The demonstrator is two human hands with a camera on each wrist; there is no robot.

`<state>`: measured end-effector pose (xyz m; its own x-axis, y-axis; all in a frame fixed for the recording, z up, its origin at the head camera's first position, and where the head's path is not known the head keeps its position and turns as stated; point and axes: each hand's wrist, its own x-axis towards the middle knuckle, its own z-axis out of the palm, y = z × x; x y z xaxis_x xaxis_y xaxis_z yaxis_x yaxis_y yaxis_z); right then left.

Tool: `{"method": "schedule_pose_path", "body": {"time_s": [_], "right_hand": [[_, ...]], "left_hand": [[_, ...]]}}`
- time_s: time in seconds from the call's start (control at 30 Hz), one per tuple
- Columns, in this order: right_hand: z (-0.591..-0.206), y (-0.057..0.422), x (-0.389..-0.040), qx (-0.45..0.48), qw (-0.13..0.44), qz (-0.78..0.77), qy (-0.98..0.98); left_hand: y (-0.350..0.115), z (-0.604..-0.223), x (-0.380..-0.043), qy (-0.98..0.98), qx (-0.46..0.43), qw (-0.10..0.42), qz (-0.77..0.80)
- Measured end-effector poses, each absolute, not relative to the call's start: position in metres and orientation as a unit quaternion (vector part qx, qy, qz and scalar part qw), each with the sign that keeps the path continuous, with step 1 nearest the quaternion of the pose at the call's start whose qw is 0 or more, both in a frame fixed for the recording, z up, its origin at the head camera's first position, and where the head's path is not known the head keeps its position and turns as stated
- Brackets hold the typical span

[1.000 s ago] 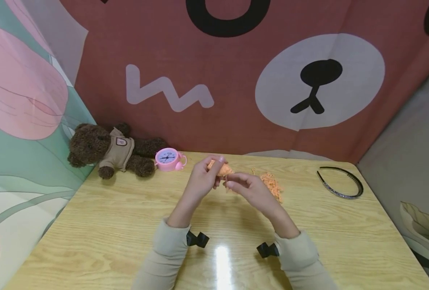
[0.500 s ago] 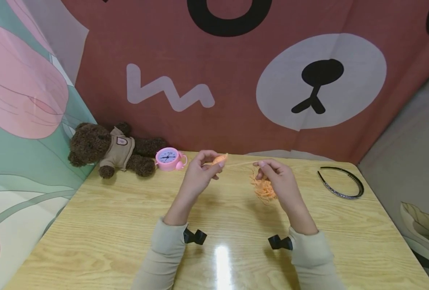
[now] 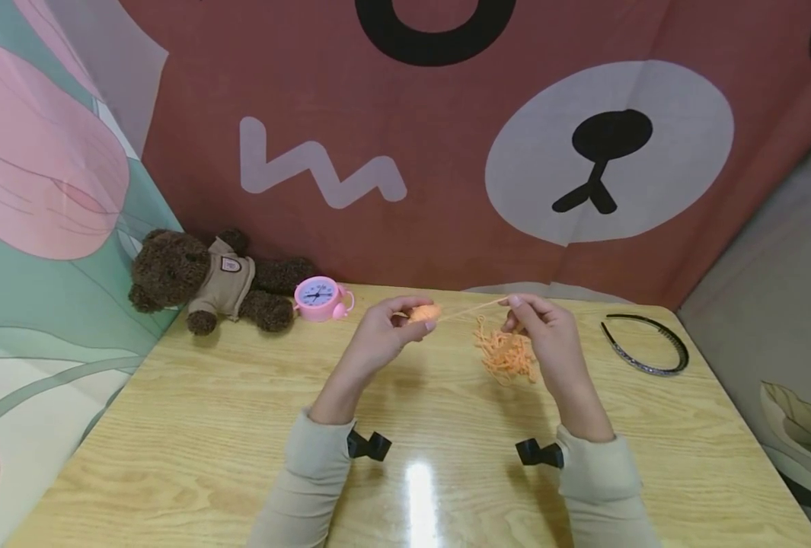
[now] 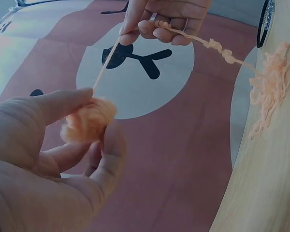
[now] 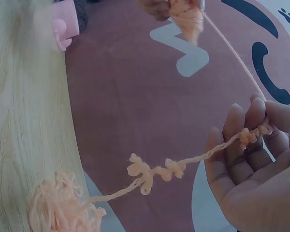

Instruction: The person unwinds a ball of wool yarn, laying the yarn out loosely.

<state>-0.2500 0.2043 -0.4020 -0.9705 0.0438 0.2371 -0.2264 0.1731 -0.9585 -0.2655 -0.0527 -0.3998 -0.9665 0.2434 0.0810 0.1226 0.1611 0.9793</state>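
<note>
Together, the fingers (image 4: 63,103) of the left hand (image 3: 376,336) pinch a small orange ball (image 4: 89,121) of yarn above the tabletop (image 3: 234,434), while the right hand (image 3: 554,335) has its thumb and a finger closed on the strand (image 4: 108,63) running straight from it, other fingers loosely bent. Past the right hand, knotted yarn (image 5: 166,169) trails down to a loose pile (image 3: 504,356) on the tabletop. Farther out, a pink clock (image 3: 317,299) sits by the feet of a lying brown bear (image 3: 227,289) on the left, and a headband (image 3: 652,371) lies well to the right.
</note>
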Motion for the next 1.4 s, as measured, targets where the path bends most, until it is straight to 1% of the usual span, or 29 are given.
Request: {"method": "schedule_pose_path", "body": {"time_s": [0.1,0.23,0.37,0.53,0.8,1.07,1.17,1.4], "right_hand": [[-0.403,0.204,-0.251,0.066,0.108,0.644,-0.755],[-0.404,0.202,-0.252,0.078,0.106,0.644,-0.754],[-0.404,0.204,-0.252,0.079,0.102,0.637,-0.76],[-0.401,0.211,-0.251,0.062,0.11,0.631,-0.765],[-0.397,0.227,-0.25,0.046,0.129,0.687,-0.713],[-0.396,0.245,-0.25,0.017,0.177,0.717,-0.674],[-0.396,0.25,-0.25,0.0,0.187,0.719,-0.67],[-0.395,0.256,-0.25,-0.02,0.193,0.723,-0.663]], "left_hand": [[-0.051,-0.4,-0.266,0.737,0.117,0.056,0.663],[-0.051,-0.399,-0.269,0.686,0.091,0.061,0.72],[-0.054,-0.397,-0.271,0.65,0.064,0.043,0.756],[-0.057,-0.395,-0.271,0.638,0.061,0.027,0.767],[-0.061,-0.393,-0.272,0.623,0.056,0.012,0.78],[-0.066,-0.395,-0.273,0.637,0.052,0.012,0.769],[-0.067,-0.396,-0.273,0.641,0.051,0.013,0.766],[-0.066,-0.395,-0.273,0.602,0.056,0.034,0.795]]}}
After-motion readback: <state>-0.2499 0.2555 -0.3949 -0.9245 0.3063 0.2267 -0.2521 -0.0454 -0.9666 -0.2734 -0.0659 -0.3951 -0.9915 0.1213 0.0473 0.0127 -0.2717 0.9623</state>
